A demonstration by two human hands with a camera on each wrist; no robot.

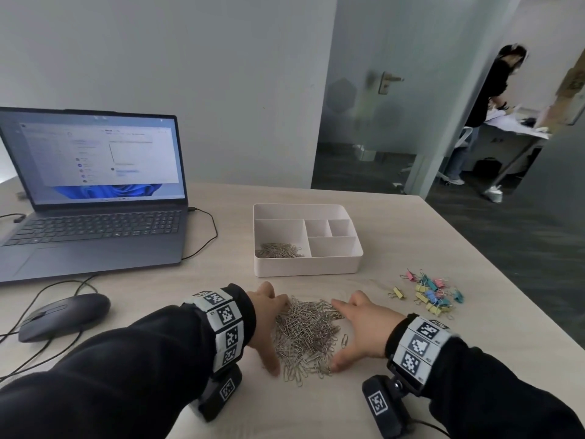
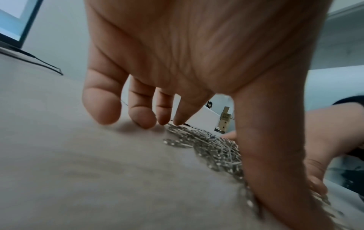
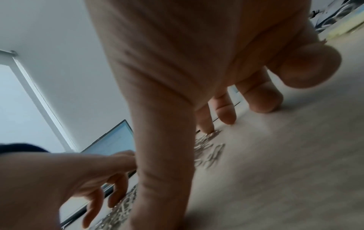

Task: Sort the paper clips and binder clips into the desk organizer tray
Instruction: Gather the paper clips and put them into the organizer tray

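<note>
A heap of silver paper clips (image 1: 305,335) lies on the wooden desk in front of me. My left hand (image 1: 267,324) cups its left side, fingertips and thumb on the desk at the heap's edge (image 2: 206,144). My right hand (image 1: 354,331) cups the right side the same way, its fingers spread and nearly straight (image 3: 262,99). Neither hand holds anything. Behind the heap stands a white organizer tray (image 1: 307,267); a smaller pile of paper clips (image 1: 278,250) lies in its front-left compartment. Coloured binder clips (image 1: 432,294) lie scattered to the right.
An open laptop (image 1: 91,198) sits at the back left with a cable, and a dark mouse (image 1: 65,315) lies in front of it. The desk's right edge (image 1: 506,280) runs diagonally past the binder clips. A person stands in the far room.
</note>
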